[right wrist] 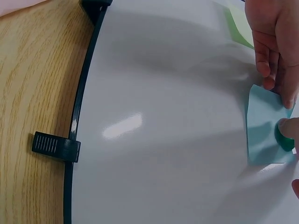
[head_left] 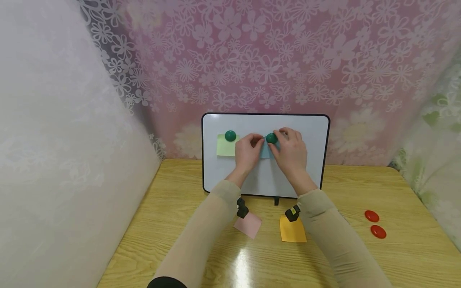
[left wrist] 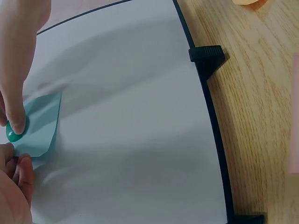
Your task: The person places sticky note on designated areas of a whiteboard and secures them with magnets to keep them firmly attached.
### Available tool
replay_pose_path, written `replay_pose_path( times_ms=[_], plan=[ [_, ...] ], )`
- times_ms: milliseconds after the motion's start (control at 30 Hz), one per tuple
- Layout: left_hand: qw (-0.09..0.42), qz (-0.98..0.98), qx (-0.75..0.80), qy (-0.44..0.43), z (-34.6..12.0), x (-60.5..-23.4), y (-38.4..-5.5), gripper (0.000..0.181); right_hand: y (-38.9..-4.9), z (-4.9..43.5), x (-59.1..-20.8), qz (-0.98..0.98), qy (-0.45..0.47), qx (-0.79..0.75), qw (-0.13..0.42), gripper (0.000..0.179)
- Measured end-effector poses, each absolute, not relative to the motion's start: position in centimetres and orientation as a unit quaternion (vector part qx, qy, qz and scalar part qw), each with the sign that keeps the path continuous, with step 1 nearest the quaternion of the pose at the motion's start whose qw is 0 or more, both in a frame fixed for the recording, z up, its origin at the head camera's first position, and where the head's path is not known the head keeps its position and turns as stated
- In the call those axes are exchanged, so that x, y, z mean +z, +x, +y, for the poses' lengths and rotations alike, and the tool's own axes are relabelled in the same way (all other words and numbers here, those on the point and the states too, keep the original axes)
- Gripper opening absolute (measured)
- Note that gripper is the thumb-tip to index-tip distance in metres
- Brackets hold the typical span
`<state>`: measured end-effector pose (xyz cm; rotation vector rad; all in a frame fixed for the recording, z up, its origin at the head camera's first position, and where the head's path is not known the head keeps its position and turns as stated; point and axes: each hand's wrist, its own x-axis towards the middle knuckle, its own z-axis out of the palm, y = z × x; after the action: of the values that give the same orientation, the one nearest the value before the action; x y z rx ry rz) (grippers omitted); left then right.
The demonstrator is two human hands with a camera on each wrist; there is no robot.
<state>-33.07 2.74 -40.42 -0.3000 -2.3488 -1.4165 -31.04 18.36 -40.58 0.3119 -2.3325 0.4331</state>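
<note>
A blue paper note (head_left: 265, 152) lies against the whiteboard (head_left: 223, 176), with a green round magnet (head_left: 271, 138) at its upper part. My right hand (head_left: 292, 152) pinches that magnet between thumb and fingers. At the note's upper left corner, my left hand (head_left: 247, 152) pinches the paper's edge; the left wrist view shows its fingertips at the blue note (left wrist: 44, 121). To the left on the board, a light green note (head_left: 225, 149) hangs under another green magnet (head_left: 230, 136). In the right wrist view the thumb rests on the magnet (right wrist: 284, 139).
The board stands upright on black feet (head_left: 276, 201) on a wooden table (head_left: 173, 208). Before it lie a pink note (head_left: 249, 226) and an orange note (head_left: 293, 231). Two red magnets, one farther (head_left: 371, 216) and one nearer (head_left: 378, 231), lie at right. A floral curtain (head_left: 252, 72) hangs behind.
</note>
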Motion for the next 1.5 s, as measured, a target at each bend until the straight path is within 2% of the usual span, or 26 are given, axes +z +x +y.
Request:
replay_pose_path(
  times_ms=[333,700,967,1233,1500],
  plan=[
    [0.185,-0.833,-0.511,-0.100,2.6,-40.9,-32.8,0.019,-30.8,18.3,-40.9,-0.900,0.128,0.171,0.379,0.045],
    [0.233,-0.823,-0.504,-0.121,2.7,-42.2,-31.6,0.019,-30.0,18.5,-42.0,-0.887,0.134,0.212,0.388,0.042],
    [0.241,-0.808,-0.514,-0.155,2.7,-43.4,-30.3,0.017,-28.9,18.5,-43.1,-0.878,0.136,0.245,0.388,0.041],
    [0.235,-0.796,-0.523,-0.192,2.5,-45.5,-28.6,0.014,-27.7,19.5,-44.4,-0.872,0.137,0.263,0.390,0.038],
    [0.209,-0.790,-0.535,-0.215,2.1,-47.4,-26.5,0.015,-25.9,21.0,-45.7,-0.879,0.132,0.267,0.371,0.042]
  ],
)
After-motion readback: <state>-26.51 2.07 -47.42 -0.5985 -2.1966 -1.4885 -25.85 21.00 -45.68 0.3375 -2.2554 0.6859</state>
